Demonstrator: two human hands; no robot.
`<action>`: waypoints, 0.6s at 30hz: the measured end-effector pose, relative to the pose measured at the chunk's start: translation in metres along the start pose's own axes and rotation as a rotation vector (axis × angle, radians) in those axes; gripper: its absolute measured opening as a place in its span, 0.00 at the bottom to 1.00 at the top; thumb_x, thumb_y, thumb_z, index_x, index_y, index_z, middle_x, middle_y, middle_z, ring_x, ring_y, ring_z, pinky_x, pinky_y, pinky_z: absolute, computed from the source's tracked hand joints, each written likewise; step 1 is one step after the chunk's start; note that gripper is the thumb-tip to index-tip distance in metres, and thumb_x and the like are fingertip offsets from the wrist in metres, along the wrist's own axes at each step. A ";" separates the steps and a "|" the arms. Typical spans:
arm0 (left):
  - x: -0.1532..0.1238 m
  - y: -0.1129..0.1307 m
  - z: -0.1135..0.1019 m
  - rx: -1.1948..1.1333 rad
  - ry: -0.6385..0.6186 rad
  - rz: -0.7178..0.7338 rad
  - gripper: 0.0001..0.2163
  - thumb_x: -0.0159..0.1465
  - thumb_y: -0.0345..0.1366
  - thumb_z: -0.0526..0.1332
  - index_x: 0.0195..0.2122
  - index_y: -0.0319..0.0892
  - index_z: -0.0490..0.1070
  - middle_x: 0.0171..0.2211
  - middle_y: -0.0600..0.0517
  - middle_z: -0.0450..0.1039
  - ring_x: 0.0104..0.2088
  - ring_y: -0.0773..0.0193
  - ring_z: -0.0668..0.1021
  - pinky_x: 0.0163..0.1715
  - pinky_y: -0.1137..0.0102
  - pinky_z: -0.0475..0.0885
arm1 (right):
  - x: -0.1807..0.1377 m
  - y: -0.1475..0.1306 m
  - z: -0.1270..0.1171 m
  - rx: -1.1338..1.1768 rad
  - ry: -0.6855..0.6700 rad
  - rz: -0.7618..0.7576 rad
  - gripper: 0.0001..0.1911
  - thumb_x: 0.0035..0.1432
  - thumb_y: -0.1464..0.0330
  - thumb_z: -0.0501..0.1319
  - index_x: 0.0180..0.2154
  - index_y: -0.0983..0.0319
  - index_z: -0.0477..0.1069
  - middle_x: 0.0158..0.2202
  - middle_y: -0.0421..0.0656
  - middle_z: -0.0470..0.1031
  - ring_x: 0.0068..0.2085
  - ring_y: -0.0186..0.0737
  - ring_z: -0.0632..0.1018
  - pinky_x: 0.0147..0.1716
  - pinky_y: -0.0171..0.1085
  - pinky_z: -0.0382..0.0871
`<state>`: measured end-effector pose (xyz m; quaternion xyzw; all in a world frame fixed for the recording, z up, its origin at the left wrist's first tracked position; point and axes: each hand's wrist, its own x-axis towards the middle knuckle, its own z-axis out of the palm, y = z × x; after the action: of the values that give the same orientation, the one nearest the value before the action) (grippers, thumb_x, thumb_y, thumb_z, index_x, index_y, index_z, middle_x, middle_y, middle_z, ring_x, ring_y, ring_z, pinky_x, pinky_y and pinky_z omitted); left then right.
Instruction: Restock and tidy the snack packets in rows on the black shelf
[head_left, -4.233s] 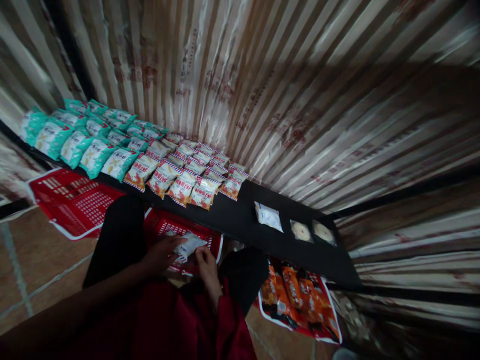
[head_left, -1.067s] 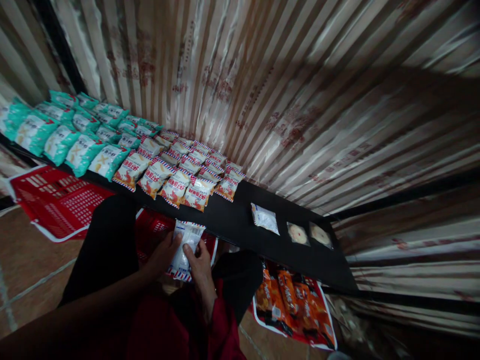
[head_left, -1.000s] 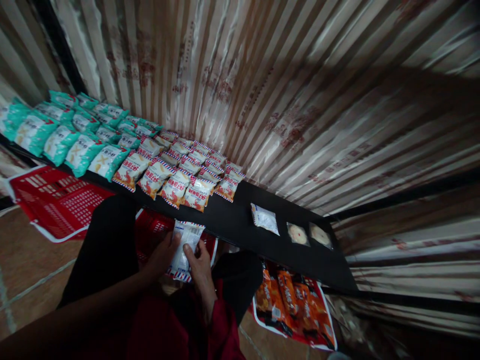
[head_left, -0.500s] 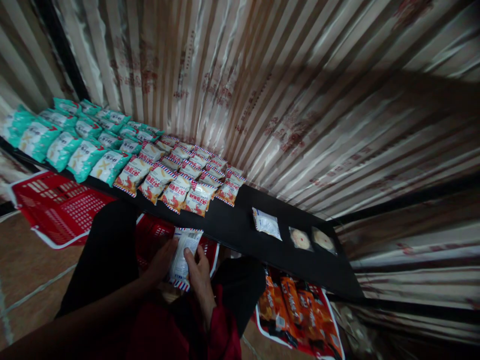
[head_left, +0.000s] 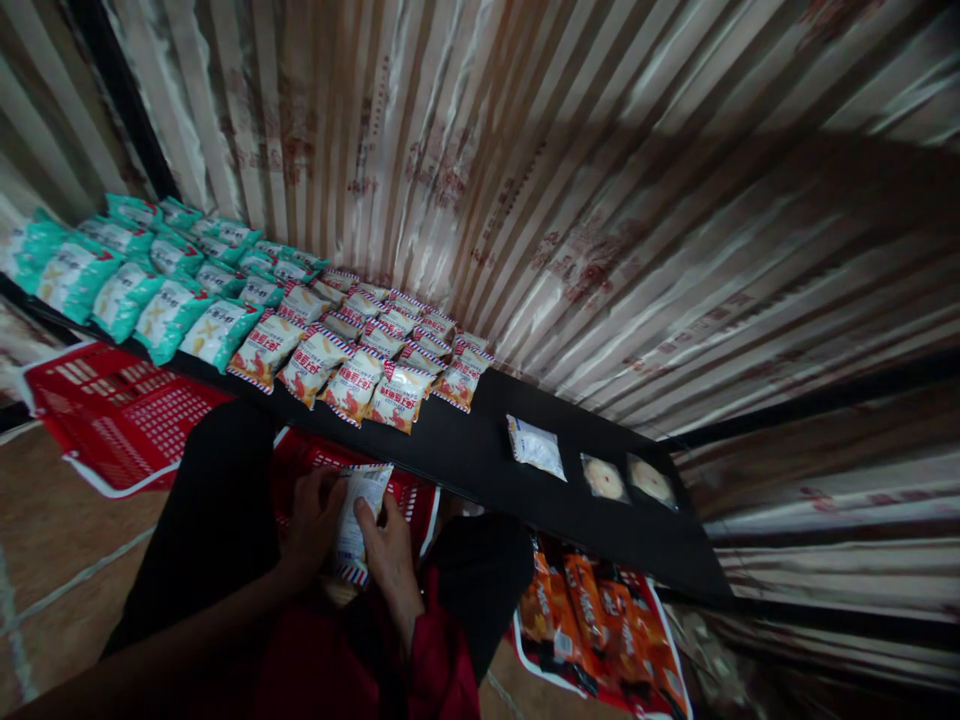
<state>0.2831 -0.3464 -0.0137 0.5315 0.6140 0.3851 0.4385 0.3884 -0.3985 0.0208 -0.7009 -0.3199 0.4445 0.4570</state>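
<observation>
Just below the front edge of the black shelf (head_left: 480, 465), the left hand (head_left: 307, 520) is closed on the left side of a snack packet (head_left: 358, 505). The right hand (head_left: 391, 560) pinches its lower right part, thumb on the face. The packet stands on end, its long axis pointing up toward the shelf edge, shared evenly between both hands. It shows a white, printed side with red-and-blue striped ends.

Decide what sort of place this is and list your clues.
Probably a small shop or stall: teal packets and red-striped packets lie in neat rows on a black shelf, and red baskets stand on the floor.
</observation>
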 end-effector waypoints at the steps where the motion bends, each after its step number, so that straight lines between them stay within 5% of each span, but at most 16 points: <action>1: 0.000 0.000 0.000 0.003 -0.010 0.010 0.19 0.54 0.52 0.55 0.38 0.43 0.69 0.39 0.46 0.69 0.43 0.52 0.73 0.48 0.53 0.69 | 0.000 -0.001 0.000 -0.022 0.000 -0.001 0.18 0.53 0.57 0.60 0.41 0.62 0.72 0.36 0.44 0.79 0.36 0.42 0.78 0.37 0.37 0.70; 18: 0.000 -0.001 -0.005 0.014 -0.062 0.099 0.16 0.58 0.52 0.54 0.32 0.44 0.70 0.33 0.49 0.72 0.35 0.56 0.75 0.41 0.59 0.72 | 0.001 0.001 -0.002 -0.144 -0.031 0.012 0.18 0.55 0.57 0.58 0.42 0.63 0.72 0.38 0.45 0.79 0.38 0.42 0.78 0.38 0.36 0.69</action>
<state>0.2776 -0.3468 -0.0129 0.5759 0.5757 0.3854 0.4340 0.3907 -0.3982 0.0200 -0.7266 -0.3540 0.4341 0.3979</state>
